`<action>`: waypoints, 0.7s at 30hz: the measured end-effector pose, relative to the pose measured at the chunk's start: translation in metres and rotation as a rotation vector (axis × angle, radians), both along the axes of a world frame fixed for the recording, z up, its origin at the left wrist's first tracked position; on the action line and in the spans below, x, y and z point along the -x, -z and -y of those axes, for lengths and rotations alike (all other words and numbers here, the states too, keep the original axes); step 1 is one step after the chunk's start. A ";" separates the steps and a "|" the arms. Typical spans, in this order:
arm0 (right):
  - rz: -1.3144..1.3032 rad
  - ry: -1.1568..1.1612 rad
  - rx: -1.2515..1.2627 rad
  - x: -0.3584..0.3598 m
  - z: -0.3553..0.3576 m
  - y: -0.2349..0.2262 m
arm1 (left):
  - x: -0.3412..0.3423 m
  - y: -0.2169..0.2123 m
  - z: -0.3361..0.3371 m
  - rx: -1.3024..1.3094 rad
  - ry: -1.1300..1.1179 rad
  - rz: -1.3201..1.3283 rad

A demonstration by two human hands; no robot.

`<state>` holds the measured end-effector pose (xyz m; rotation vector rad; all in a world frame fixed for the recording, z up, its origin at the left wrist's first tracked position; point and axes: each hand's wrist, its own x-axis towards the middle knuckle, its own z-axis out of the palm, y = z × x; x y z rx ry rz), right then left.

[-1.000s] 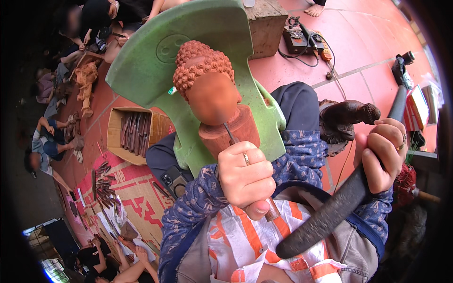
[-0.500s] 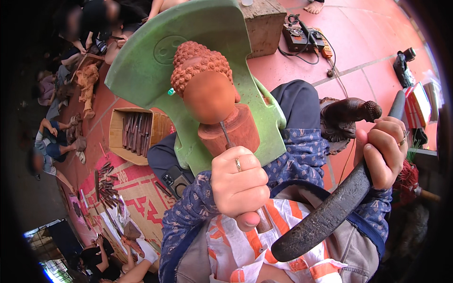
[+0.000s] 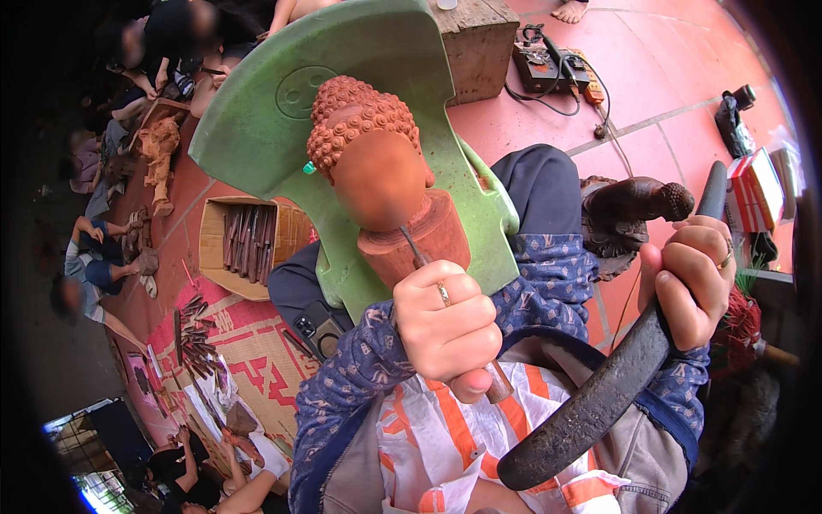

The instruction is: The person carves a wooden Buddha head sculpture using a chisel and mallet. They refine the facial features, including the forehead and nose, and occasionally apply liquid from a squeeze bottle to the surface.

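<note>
In the head view, the left hand point(image 3: 449, 321) has its fingers clamped around a wooden-handled chisel point(image 3: 499, 383), whose tip is at the chin of a reddish carved wooden head point(image 3: 364, 124) with curled hair; the head lies tilted on a green plastic chair point(image 3: 257, 128) between the person's legs, while the right hand's point(image 3: 698, 274) fingers wrap tightly around a dark curved club point(image 3: 591, 407); to the left, an open cardboard box point(image 3: 212, 248) holds a row of slim tools point(image 3: 248, 244), and more tools point(image 3: 195, 338) lie heaped on a patterned mat point(image 3: 291, 364); a round emblem point(image 3: 306, 90) marks the chair, a repeating pale motif covers the blue sleeves point(image 3: 364, 355), and a red-and-white box point(image 3: 753, 201) stands at far right, its contents hidden
</note>
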<state>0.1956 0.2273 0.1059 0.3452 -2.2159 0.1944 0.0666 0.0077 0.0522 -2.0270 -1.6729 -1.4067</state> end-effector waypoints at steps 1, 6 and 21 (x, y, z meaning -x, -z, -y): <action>-0.003 -0.005 -0.013 0.000 -0.001 0.001 | 0.000 0.001 -0.001 -0.021 -0.012 -0.011; -0.028 0.004 -0.101 0.000 -0.007 0.004 | 0.003 0.001 -0.008 -0.061 -0.038 -0.026; 0.014 -0.074 0.004 0.005 -0.016 0.001 | 0.003 -0.003 -0.014 -0.122 -0.084 0.073</action>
